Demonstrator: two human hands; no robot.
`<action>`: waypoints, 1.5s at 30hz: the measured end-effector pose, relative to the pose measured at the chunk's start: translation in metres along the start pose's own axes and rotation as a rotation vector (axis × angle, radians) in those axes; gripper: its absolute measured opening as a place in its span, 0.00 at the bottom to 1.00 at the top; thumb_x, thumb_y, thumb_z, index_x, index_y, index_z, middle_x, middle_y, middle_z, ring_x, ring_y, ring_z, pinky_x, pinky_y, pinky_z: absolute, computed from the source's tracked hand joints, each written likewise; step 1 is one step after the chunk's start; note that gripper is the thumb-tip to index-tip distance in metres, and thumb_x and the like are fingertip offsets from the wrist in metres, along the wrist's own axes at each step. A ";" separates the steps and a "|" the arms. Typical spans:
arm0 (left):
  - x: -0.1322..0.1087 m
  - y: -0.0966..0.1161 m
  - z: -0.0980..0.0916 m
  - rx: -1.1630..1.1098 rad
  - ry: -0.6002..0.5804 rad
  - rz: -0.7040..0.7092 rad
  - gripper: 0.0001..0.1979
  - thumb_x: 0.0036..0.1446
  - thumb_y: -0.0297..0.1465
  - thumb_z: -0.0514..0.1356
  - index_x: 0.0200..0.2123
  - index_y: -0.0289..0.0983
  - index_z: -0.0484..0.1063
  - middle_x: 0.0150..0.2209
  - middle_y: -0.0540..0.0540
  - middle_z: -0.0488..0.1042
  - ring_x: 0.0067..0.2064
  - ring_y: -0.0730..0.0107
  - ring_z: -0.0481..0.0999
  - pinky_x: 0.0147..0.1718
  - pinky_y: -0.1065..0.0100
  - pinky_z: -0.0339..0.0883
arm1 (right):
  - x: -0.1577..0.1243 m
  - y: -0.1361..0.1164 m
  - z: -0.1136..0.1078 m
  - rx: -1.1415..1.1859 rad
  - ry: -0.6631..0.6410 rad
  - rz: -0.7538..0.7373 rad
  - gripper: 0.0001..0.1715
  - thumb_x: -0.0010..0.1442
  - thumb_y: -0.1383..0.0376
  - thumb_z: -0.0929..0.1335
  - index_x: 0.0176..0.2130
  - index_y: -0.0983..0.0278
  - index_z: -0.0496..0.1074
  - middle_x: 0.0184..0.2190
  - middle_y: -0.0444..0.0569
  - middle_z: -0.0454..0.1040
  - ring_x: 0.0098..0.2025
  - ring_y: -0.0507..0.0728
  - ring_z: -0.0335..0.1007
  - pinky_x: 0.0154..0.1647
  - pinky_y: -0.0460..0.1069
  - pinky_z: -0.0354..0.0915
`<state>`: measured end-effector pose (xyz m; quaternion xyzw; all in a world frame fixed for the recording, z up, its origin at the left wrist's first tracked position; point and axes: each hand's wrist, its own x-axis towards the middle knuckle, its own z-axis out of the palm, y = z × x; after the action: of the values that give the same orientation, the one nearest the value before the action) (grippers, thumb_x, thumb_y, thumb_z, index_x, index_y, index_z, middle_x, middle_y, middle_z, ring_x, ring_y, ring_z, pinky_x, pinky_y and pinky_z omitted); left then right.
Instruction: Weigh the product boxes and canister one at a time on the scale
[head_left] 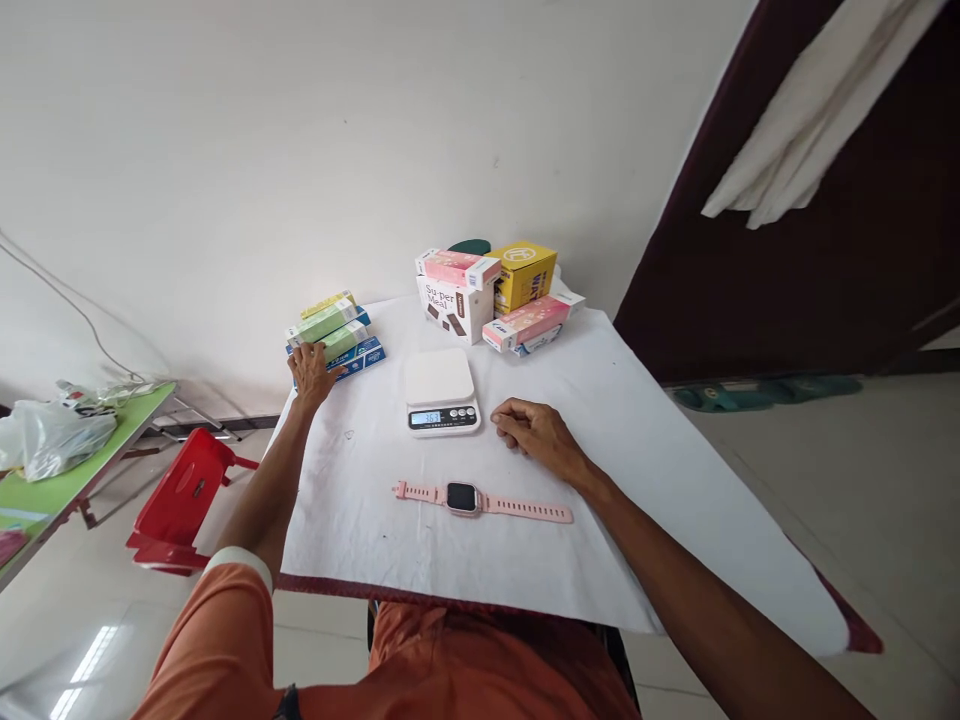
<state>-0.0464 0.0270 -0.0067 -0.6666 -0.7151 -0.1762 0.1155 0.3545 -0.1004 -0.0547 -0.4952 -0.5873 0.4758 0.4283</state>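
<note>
My left hand [310,374] reaches to the near end of a stack of small boxes, its fingers apart and touching the end of a pale green box [346,341]. Beneath lies a blue box [365,356]; another green box [322,322] and a yellow box [327,304] lie just behind. My right hand [538,434] rests on the table with curled fingers and nothing visible in them. Just left of it stands a white digital scale [440,380], its plate bare and its lit display seeming to read 363. A pink smartwatch [463,498] lies flat in front of the scale, strap stretched out.
Behind the scale stand a white "Super Meal" box [456,312], a yellow carton [527,275] and pink boxes [534,319]. A white cloth covers the table [352,540], which meets the wall. Leftward are a red chair [182,500] and a green table [142,415] with a plastic bag.
</note>
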 end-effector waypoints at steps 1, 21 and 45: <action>0.001 0.001 0.000 0.003 0.000 0.002 0.31 0.61 0.47 0.64 0.61 0.35 0.67 0.61 0.25 0.66 0.65 0.32 0.62 0.62 0.41 0.55 | 0.000 0.000 0.000 0.002 0.001 0.001 0.18 0.57 0.50 0.70 0.31 0.63 0.73 0.25 0.45 0.74 0.23 0.51 0.67 0.21 0.45 0.60; 0.027 0.311 0.030 -0.264 -0.343 0.628 0.31 0.63 0.50 0.63 0.57 0.31 0.67 0.57 0.25 0.72 0.59 0.39 0.73 0.56 0.46 0.67 | 0.005 0.008 0.001 0.043 0.018 -0.045 0.10 0.57 0.58 0.67 0.28 0.61 0.70 0.24 0.43 0.73 0.23 0.50 0.68 0.21 0.44 0.61; -0.042 0.113 -0.033 -0.481 -0.353 0.421 0.24 0.64 0.44 0.61 0.58 0.38 0.68 0.52 0.40 0.74 0.50 0.54 0.73 0.51 0.54 0.68 | 0.004 0.008 -0.002 0.083 0.026 0.018 0.15 0.57 0.53 0.70 0.31 0.62 0.73 0.25 0.44 0.73 0.23 0.50 0.67 0.19 0.44 0.59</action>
<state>0.0675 -0.0192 0.0172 -0.8275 -0.5090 -0.1939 -0.1360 0.3569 -0.0956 -0.0620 -0.4886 -0.5570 0.4970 0.4517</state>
